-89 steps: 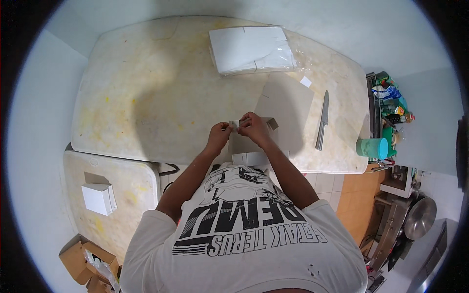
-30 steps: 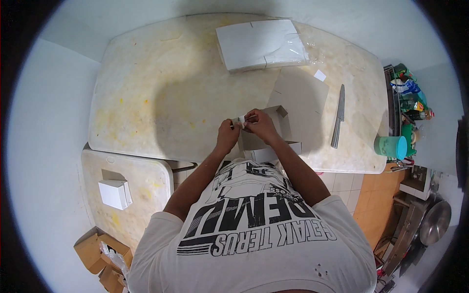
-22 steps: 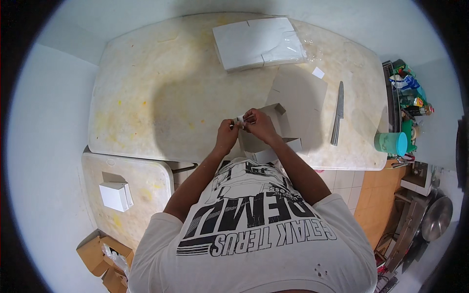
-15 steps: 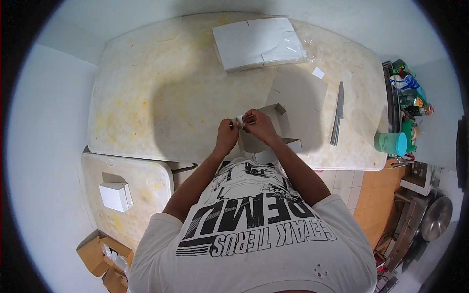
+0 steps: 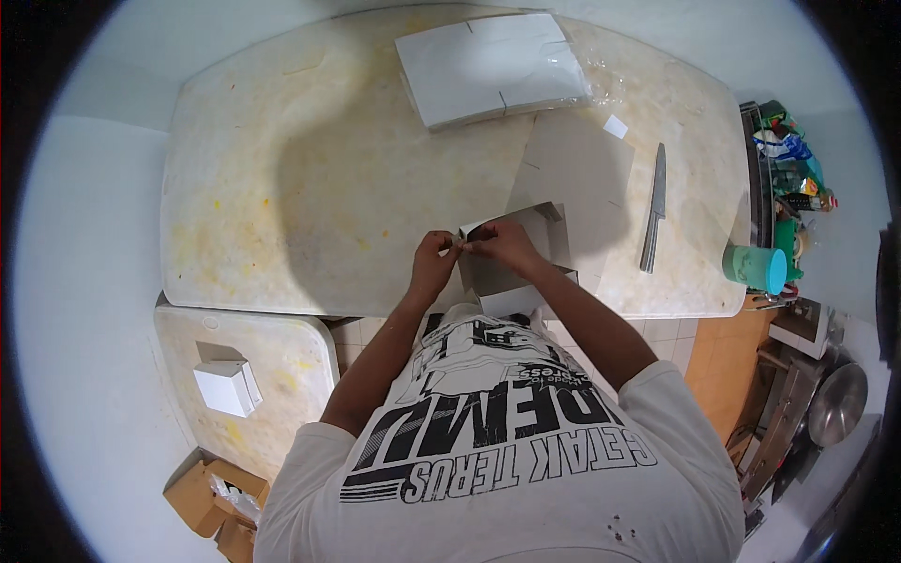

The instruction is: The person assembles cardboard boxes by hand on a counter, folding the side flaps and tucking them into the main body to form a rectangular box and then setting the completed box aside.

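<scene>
A partly folded cardboard box (image 5: pixel 512 301), white outside and grey inside, stands open-topped at the table's near edge, close to my body. At its far left corner my left hand (image 5: pixel 433 262) has thumb and fingers pinched together on the edge of the box. My right hand (image 5: pixel 507 247) reaches over the box from the right, its fingertips closed on the same corner and almost touching the left ones. The fingers hide the exact flap or tab between them. Beyond the box lies a flat grey cardboard sheet (image 5: pixel 574 178).
A plastic-wrapped stack of white sheets (image 5: pixel 493 70) lies at the back. To the right are a knife (image 5: pixel 655 211), a small white paper piece (image 5: pixel 616 126) and a green lidded container (image 5: pixel 751 269). A closed white box (image 5: pixel 223 388) sits on the lower-left table.
Both hands stay at the box's far left corner, with the right fingers now lower and more closed. The near side of the box has turned slightly. The whole view has shifted a little.
</scene>
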Demonstrator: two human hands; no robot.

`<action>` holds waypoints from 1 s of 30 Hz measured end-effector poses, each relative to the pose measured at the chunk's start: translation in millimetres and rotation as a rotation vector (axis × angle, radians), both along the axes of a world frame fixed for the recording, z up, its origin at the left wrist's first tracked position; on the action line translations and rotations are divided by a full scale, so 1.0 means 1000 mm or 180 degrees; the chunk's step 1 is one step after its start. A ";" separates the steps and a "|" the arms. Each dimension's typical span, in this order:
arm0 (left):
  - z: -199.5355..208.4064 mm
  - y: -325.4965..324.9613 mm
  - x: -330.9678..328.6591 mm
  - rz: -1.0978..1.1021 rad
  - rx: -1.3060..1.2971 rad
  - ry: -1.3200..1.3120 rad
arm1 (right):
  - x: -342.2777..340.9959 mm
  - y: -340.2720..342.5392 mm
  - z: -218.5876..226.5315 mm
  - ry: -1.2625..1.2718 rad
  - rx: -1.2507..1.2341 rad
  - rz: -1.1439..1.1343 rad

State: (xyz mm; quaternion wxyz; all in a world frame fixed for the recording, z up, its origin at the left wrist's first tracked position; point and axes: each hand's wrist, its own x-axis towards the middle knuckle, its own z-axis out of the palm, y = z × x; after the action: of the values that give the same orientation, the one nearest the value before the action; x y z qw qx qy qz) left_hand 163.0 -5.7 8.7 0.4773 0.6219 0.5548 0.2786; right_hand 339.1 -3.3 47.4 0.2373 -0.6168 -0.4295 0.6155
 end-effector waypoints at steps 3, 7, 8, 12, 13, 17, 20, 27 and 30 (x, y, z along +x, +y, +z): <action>0.006 0.009 -0.004 -0.0126 -0.1028 -0.0572 | 0.005 0.009 0.000 -0.0032 -0.0107 0.0116; 0.013 0.021 -0.001 0.0061 -0.1720 -0.1156 | 0.005 0.017 -0.004 0.0482 -0.0326 0.0020; 0.011 0.023 -0.002 0.0086 -0.1782 -0.1127 | 0.003 0.017 -0.008 0.0725 -0.0358 -0.0091; 0.005 0.030 -0.002 -0.0018 -0.1684 -0.0895 | -0.001 0.014 -0.040 0.1466 -0.0677 -0.0609; 0.007 0.032 -0.003 -0.0163 -0.1522 -0.0794 | -0.001 0.013 -0.042 0.1453 -0.0703 -0.0623; 0.011 0.038 -0.002 -0.0660 -0.0395 0.0244 | -0.006 0.014 -0.042 0.0620 -0.0383 -0.0240; 0.033 0.038 0.020 0.0236 -0.0072 0.0394 | -0.010 0.019 -0.022 0.0065 -0.0336 -0.0256; 0.028 0.041 0.023 -0.0532 0.0287 0.0977 | -0.021 0.017 -0.029 -0.0495 0.0259 -0.0379; 0.029 0.039 0.023 -0.0707 0.0611 0.1224 | -0.018 0.021 -0.013 -0.0563 0.0029 -0.0124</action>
State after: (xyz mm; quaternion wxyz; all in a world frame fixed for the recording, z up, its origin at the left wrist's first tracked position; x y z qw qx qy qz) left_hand 185.8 33.7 37.8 0.3293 0.7632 0.5346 0.1523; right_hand 321.1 17.8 34.5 0.2132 -0.6759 -0.4395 0.5519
